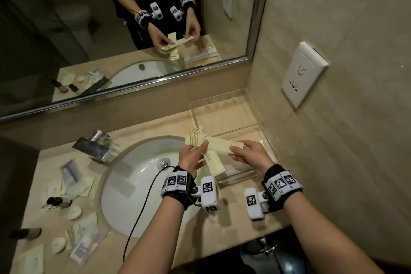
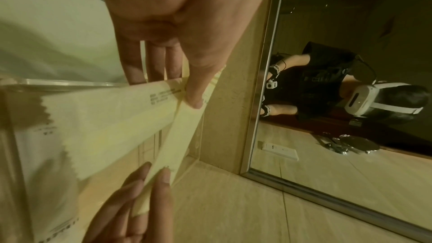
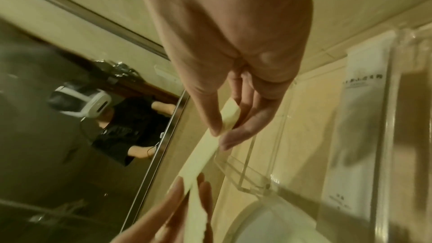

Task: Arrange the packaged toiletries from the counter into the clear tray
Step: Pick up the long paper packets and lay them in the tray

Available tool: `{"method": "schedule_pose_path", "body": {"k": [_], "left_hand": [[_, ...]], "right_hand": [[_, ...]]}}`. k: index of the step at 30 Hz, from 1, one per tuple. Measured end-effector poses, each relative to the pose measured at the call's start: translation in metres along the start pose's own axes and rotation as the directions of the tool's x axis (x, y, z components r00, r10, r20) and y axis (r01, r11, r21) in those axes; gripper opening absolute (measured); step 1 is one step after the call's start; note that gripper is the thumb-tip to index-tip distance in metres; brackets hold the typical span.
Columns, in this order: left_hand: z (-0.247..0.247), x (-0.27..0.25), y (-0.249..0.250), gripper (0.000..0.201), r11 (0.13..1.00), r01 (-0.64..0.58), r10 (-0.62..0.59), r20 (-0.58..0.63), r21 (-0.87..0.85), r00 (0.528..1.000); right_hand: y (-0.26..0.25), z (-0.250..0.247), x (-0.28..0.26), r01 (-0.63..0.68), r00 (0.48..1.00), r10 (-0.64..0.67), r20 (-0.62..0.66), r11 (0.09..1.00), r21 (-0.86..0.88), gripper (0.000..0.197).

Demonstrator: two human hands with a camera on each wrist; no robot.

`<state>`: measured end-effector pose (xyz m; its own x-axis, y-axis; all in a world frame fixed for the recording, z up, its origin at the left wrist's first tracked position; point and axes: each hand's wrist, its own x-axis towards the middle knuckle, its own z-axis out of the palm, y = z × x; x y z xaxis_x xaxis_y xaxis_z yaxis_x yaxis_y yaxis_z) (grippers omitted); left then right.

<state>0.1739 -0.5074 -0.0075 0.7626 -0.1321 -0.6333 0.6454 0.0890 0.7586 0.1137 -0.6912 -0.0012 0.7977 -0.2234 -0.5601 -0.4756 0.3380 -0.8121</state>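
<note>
Pinching crossed yellow packets [image 1: 214,150], left hand [image 1: 191,159], right hand [image 1: 250,155], above clear tray [image 1: 255,122]

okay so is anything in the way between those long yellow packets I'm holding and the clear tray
Nothing visible blocks it. Your left hand and right hand hold the crossed yellow packets over the near part of the clear tray, which is open on top. One white packet already lies along its right side; the rest looks free.
</note>
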Motion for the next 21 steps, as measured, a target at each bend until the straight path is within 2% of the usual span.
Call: {"method": "schedule_pose_path", "body": {"k": [4,10,13,16,21], "left_hand": [[-0.011,0.012,-0.004,0.037,1.0,-0.009,0.008,0.022,0.009,1.0],[-0.013,0.026,-0.006,0.034,1.0,-0.009,0.009,0.022,-0.007,1.0],[-0.005,0.029,-0.007,0.033,1.0,0.003,-0.004,0.042,0.028,0.999],[-0.002,0.038,-0.008,0.034,0.998,0.005,-0.008,0.043,0.058,0.999],[-0.001,0.048,-0.008,0.05,0.997,-0.009,0.011,-0.026,0.082,1.0]], "right_hand": [[-0.002,0.005,0.012,-0.007,0.997,0.015,-0.07,0.994,0.111,0.01],[-0.003,0.006,0.023,-0.035,0.997,0.059,-0.057,0.935,0.354,0.025],[0.001,0.012,0.024,-0.048,0.998,0.058,-0.028,0.958,0.284,0.029],[0.006,0.009,0.037,-0.098,0.991,0.113,-0.066,0.974,0.203,0.025],[0.0,0.0,0.061,-0.101,0.985,0.139,-0.1,0.944,0.316,0.022]]}}
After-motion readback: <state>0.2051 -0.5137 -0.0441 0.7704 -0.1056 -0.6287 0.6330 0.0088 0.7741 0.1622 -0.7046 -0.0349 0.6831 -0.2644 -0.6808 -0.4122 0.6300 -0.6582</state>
